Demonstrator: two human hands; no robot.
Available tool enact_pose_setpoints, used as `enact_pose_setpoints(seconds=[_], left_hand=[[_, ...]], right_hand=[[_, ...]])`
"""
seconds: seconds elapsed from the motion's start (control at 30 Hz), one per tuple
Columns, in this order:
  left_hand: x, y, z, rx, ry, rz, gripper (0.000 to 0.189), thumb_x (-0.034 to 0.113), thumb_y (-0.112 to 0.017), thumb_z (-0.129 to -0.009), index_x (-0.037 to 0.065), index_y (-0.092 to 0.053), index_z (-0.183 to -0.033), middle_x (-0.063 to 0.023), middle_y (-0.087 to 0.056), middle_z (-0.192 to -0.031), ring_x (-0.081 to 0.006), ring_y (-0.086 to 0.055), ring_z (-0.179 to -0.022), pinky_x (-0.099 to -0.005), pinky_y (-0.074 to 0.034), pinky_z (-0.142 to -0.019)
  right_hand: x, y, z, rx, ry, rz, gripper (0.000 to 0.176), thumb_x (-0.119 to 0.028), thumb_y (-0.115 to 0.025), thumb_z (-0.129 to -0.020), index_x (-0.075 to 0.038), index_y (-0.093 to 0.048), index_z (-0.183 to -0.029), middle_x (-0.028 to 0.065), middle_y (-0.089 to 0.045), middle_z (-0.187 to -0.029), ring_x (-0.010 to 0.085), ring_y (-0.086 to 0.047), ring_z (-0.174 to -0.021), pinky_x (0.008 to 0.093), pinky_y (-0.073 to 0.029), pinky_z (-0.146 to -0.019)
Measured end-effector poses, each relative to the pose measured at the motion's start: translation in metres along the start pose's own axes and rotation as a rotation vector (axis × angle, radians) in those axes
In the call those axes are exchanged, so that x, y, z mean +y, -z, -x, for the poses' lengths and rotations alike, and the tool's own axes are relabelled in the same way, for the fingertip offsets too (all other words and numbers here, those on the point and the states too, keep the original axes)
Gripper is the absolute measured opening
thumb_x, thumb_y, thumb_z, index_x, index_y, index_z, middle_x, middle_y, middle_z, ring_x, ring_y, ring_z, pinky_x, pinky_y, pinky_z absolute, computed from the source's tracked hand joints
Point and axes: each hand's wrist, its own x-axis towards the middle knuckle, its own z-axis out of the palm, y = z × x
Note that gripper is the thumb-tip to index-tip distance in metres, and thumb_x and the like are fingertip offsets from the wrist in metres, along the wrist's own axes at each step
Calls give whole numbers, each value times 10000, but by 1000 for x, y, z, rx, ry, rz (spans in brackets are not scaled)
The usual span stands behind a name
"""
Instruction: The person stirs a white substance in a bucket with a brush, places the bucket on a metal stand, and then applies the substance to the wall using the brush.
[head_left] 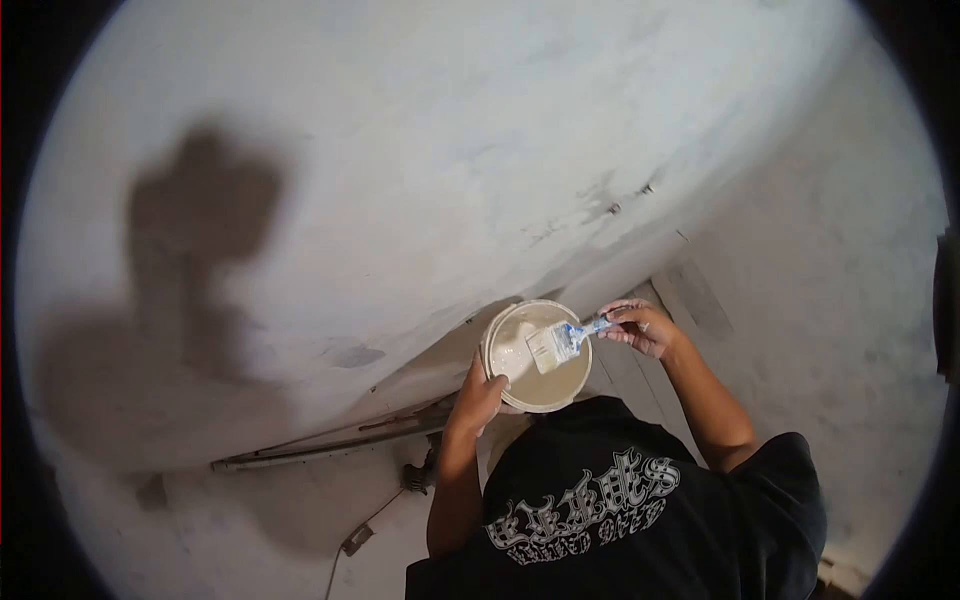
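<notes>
My left hand (481, 398) grips a round, pale paint bucket (510, 338) by its left side, thumb over the rim. Cream-coloured paint (562, 385) shows inside it. With my right hand (643, 325) I pinch the handle of a paintbrush (570, 338), which has blue and white smears on it. Its wide bristles, coated pale, point left and overlap the bucket's opening. The fingers of my right hand also carry white smears. The bucket is held in front of my black T-shirt (640, 560) with grey lettering.
A large whitish wall (400, 150) rises ahead, bearing my shadow (205, 210) and two small fittings (630, 200). Along its foot lies a long rail-like strip (330, 450). A cord with a small box (355, 540) is on the floor at lower left.
</notes>
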Motion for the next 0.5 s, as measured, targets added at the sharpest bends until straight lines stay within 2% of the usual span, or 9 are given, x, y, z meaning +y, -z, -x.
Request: enact_pose_setpoints(seconds=[0.07, 0.13, 0.23, 0.4, 0.5], left_hand=[[39, -13, 5, -9, 279, 204, 760, -23, -428, -870, 149, -175, -1566, -189, -444, -1409, -352, -602, -1165, -498, -653, -701], [46, -20, -2, -40, 294, 187, 755, -23, -425, -871, 150, -179, -1563, -191, -446, -1408, -353, -610, -1152, -491, -655, -698], [44, -18, -10, -64, 303, 150, 748, -29, -426, -873, 133, -175, -1559, -203, -452, -1402, -359, -614, -1141, -481, -660, -679], [22, -11, -20, -72, 317, 156, 763, -42, -425, -869, 135, -161, -1562, -212, -447, -1400, -370, -606, -1147, -488, -661, -671], [14, -5, -23, -64, 316, 174, 773, -49, -423, -871, 152, -150, -1565, -213, -440, -1404, -377, -605, -1147, -495, -660, -675]], right_hand=[[14, 10, 14, 19, -9, -27, 287, 6, -671, -856, 84, -632, -1130, 160, -698, -967, 251, -728, -857, 284, -617, -747], [17, 19, 19, 21, -2, -43, 324, 19, -675, -848, 83, -626, -1162, 149, -699, -956, 233, -727, -838, 261, -612, -701], [39, 27, 29, -71, 6, -74, 373, 43, -660, -850, 66, -621, -1221, 101, -692, -900, 169, -706, -755, 214, -537, -571], [54, 16, 43, -148, 18, -108, 456, 30, -676, -847, 46, -594, -1295, 84, -693, -960, 143, -692, -745, 209, -527, -589], [59, 8, 47, -283, 12, -186, 511, 53, -634, -838, 43, -551, -1342, 89, -685, -962, 138, -672, -803, 228, -527, -684]])
